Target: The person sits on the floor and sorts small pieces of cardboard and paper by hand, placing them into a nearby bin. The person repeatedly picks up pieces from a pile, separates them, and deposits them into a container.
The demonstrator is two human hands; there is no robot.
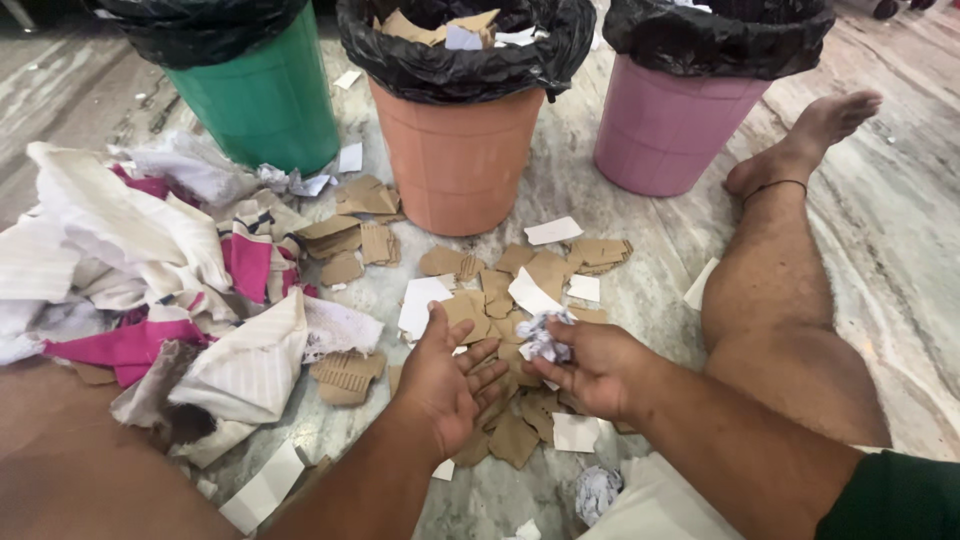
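My right hand (595,365) grips a crumpled wad of white paper (543,337) just above a scatter of torn brown cardboard pieces (505,300) and white paper scraps (422,303) on the marble floor. My left hand (447,380) hovers palm up beside it, fingers spread, holding nothing. Both hands are over the middle of the scrap pile.
Three bins lined with black bags stand at the back: green (262,95), orange (460,150) holding cardboard, pink (665,125). A heap of white and pink cloth (170,290) lies left. My bare leg (780,290) stretches along the right. Another crumpled paper ball (597,492) lies near me.
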